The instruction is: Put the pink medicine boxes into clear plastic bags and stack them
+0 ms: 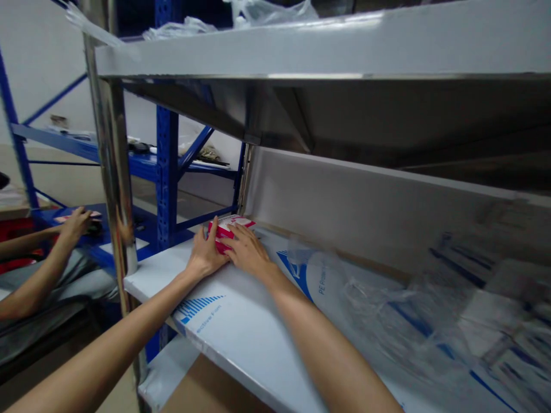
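Note:
A small red-and-white box [234, 221] lies toward the far left end of the film-covered shelf [253, 321]. My left hand [206, 252] holds its near left side, with the index finger pointing up along it. Across the front and right of the box, my right hand [247, 248] rests with bent fingers gripping it. Both hands nearly touch each other, and they cover much of the box.
Crumpled clear plastic bags [387, 304] and blurred white-and-blue packets [491, 310] lie to the right. An upper metal shelf [327, 51] hangs overhead. A metal post [112, 172] stands left. Beyond it, another person's hand [77, 222] is at a blue rack [167, 172].

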### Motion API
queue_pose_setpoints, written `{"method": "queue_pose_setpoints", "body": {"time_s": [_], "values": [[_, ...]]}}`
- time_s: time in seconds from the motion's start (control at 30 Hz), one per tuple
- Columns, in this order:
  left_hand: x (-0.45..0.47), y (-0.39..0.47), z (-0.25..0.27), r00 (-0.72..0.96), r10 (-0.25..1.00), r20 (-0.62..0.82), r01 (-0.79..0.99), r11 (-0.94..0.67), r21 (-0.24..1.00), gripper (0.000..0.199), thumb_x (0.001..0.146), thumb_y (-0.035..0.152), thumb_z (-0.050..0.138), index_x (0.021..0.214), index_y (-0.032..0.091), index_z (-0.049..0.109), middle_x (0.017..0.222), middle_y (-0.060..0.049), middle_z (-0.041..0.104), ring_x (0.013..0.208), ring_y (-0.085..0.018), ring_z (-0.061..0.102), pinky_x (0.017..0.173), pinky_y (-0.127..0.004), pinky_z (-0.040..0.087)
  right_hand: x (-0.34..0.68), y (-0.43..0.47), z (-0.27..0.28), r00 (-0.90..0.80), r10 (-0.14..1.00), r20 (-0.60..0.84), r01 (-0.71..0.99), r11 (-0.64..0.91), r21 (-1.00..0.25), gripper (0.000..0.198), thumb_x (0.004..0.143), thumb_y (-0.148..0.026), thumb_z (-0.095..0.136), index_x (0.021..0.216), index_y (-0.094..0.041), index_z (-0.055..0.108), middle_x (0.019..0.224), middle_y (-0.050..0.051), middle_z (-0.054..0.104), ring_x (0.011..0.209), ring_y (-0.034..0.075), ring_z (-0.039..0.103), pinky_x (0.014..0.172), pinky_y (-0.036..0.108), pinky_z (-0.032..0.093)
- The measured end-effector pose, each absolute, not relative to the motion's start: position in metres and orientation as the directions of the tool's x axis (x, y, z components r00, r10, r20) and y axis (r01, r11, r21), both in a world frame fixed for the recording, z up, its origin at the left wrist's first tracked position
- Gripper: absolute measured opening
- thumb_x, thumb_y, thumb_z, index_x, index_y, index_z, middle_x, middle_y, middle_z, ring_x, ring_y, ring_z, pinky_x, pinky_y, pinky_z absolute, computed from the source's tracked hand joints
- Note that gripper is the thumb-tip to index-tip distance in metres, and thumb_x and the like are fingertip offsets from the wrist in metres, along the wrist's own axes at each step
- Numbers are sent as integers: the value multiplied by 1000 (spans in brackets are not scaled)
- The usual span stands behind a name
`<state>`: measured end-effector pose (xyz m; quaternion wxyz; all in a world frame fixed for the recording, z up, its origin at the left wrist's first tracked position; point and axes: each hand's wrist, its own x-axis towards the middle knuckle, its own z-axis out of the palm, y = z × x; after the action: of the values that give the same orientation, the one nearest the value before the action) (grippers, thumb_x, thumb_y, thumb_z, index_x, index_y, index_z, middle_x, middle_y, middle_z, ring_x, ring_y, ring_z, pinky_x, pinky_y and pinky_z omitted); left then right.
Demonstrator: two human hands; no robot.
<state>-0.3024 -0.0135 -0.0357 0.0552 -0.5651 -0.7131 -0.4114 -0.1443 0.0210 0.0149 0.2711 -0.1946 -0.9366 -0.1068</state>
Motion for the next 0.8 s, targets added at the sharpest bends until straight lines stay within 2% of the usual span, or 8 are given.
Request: {"method": "queue_pose_setpoints", "body": {"time_s": [0.07, 0.13, 0.23, 0.3, 0.4, 0.47, 0.63, 0.8], "values": [[-292, -13, -27, -283, 667, 689, 913, -33, 408, 109, 66, 41, 81, 159, 17, 29, 162, -26, 19, 150, -55, 16, 117, -65, 28, -117, 9, 26, -793, 221, 568, 367, 917, 155, 40, 94, -18, 60, 132, -25, 66, 158, 9, 47, 148, 27, 38, 123, 50, 31], [-272, -14, -14, -90, 568, 818, 952, -192, 238, 94, 71, 43, 78, 154, 21, 40, 165, -22, 18, 152, -53, 11, 118, -66, 25, -76, -4, 39, -786, 210, 581, 368, 915, 166, 42, 93, -12, 55, 133, -22, 64, 156, 12, 48, 147, 25, 40, 123, 49, 30], [-222, -16, 10, 286, 492, 822, 867, -499, -3, 52, 86, 32, 62, 136, 19, 59, 149, -20, 45, 143, -39, 40, 115, -54, 35, 5, -16, 56, -799, 363, 480, 448, 891, 73, 47, 86, -1, 49, 124, -22, 68, 124, 7, 73, 119, 22, 65, 111, 42, 46], [-180, -15, 23, 431, 532, 729, 781, -625, -6, 34, 91, 28, 53, 118, 16, 69, 131, -19, 60, 122, -33, 59, 104, -46, 47, 65, -19, 60, -769, 482, 419, 535, 845, 9, 55, 80, 5, 47, 121, -24, 69, 117, 5, 76, 108, 20, 70, 103, 38, 51], [-113, -8, 31, 635, 631, 447, 646, -750, 140, 26, 90, 23, 51, 105, 19, 72, 99, -10, 72, 86, -24, 68, 83, -37, 52, 144, -18, 53, -769, 546, 332, 597, 799, 69, 63, 69, 9, 53, 119, -24, 71, 129, 7, 71, 125, 25, 61, 112, 44, 44], [-74, -1, 28, 664, 631, 402, 587, -772, 243, 19, 86, 22, 55, 92, 17, 73, 91, -10, 73, 85, -25, 68, 82, -36, 51, 182, -18, 44, -743, 603, 292, 645, 761, 71, 65, 67, 8, 59, 121, -27, 70, 139, 8, 65, 132, 28, 56, 112, 48, 43], [-17, 11, 8, 644, 652, 400, 463, -749, 475, 34, 98, 40, 47, 106, 17, 71, 107, -10, 75, 100, -22, 69, 88, -33, 52, 226, -25, 23, -623, 686, 376, 726, 686, -51, 22, 88, -10, 58, 102, -21, 72, 105, 7, 75, 97, 22, 70, 89, 38, 55], [-3, 7, -15, 670, 655, 349, 106, -550, 828, 40, 87, 40, 67, 122, 20, 64, 127, -11, 69, 119, -25, 63, 104, -42, 47, 236, -28, 8, -568, 683, 459, 718, 684, -129, 57, 84, -11, 62, 139, -25, 55, 142, 11, 62, 122, 25, 63, 101, 42, 52]]}}
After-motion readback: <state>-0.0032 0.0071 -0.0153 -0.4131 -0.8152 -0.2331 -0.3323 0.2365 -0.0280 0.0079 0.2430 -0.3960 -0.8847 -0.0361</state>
